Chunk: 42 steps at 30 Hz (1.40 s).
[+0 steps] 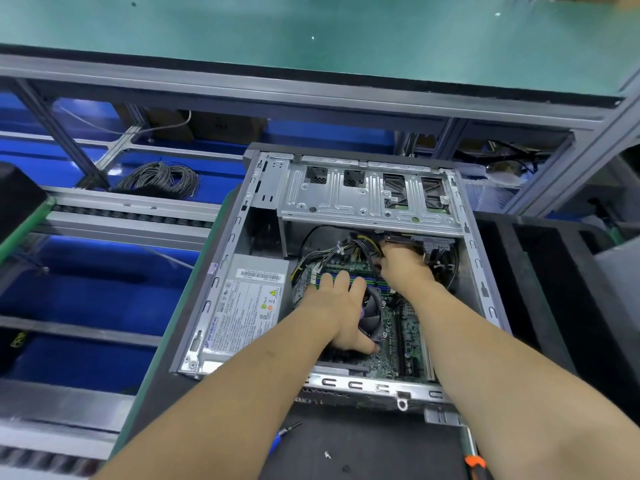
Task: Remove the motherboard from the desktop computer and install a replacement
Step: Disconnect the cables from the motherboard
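The open desktop case (221,271) lies on its side on a black mat. Inside it the green motherboard (408,327) sits beside a silver power supply (242,306). My left hand (339,306) rests flat over the black CPU fan (374,313), with its fingers stretched onto the memory sticks (332,270) and its thumb down near the board. My right hand (405,265) reaches to the board's far right corner. There its curled fingers grip the black and yellow cable bundle (349,247); the fingertips are hidden.
A metal drive cage (367,192) spans the far end of the case. A blue-handled screwdriver (282,436), a loose screw (327,454) and an orange-handled tool (474,459) lie on the mat near me. A coil of grey cable (159,180) sits at the back left.
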Each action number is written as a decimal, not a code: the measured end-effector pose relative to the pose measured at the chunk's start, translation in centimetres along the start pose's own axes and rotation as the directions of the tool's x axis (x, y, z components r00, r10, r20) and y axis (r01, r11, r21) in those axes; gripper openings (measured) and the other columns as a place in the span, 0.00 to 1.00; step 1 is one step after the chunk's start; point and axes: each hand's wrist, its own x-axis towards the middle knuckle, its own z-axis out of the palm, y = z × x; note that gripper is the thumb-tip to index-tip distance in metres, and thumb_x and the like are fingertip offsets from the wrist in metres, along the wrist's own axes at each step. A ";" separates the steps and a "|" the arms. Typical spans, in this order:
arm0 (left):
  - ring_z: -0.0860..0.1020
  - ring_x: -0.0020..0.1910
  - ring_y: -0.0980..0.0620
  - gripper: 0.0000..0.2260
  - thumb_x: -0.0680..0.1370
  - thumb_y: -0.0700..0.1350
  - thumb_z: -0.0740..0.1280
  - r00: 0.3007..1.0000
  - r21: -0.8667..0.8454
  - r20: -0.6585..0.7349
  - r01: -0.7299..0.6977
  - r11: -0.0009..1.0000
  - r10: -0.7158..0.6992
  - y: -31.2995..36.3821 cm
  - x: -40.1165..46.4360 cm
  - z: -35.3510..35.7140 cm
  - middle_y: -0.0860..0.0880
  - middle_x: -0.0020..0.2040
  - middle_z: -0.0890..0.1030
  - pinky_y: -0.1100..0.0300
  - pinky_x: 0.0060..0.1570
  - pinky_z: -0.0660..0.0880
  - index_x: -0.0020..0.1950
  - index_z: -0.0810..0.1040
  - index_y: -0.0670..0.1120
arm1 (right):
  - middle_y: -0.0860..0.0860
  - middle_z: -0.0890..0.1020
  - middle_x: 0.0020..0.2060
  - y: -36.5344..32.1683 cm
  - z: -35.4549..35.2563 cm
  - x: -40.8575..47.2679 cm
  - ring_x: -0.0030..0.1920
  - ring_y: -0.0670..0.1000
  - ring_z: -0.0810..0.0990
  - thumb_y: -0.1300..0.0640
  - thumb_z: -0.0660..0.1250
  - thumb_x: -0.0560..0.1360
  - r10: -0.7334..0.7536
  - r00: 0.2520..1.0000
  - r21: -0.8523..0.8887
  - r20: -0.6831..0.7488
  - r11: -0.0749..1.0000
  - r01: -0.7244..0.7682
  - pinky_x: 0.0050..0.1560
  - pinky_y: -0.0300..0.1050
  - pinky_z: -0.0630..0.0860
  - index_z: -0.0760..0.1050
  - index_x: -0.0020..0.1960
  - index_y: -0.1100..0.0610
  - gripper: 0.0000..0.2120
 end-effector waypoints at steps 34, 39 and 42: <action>0.60 0.67 0.38 0.43 0.69 0.72 0.69 1.000 -0.022 0.003 -0.010 1.000 0.010 -0.1 0.4 0.5 0.44 0.68 0.60 0.40 0.63 0.69 0.72 0.55 0.48 | 0.60 0.75 0.65 -1.3 -1.9 -0.2 0.60 0.58 0.76 0.49 0.60 0.83 0.105 0.979 0.063 0.177 0.991 -0.118 0.58 0.51 0.74 0.63 0.77 0.52 0.23; 0.60 0.67 0.38 0.44 0.69 0.72 0.69 1.000 -0.029 0.003 -0.013 0.999 0.013 -0.2 0.5 0.6 0.44 0.67 0.60 0.40 0.63 0.70 0.72 0.55 0.48 | 0.59 0.77 0.59 -1.2 -1.6 0.4 0.51 0.55 0.74 0.47 0.61 0.82 0.132 0.976 0.019 0.174 0.990 -0.138 0.50 0.47 0.71 0.67 0.74 0.54 0.22; 0.60 0.67 0.39 0.44 0.69 0.72 0.68 1.000 -0.028 -0.002 -0.016 0.999 0.016 -0.2 0.5 0.7 0.44 0.68 0.60 0.41 0.63 0.70 0.72 0.55 0.48 | 0.56 0.76 0.53 -0.7 -0.9 0.9 0.49 0.53 0.72 0.46 0.60 0.83 0.167 0.972 0.053 0.166 0.983 -0.178 0.49 0.45 0.69 0.72 0.64 0.52 0.14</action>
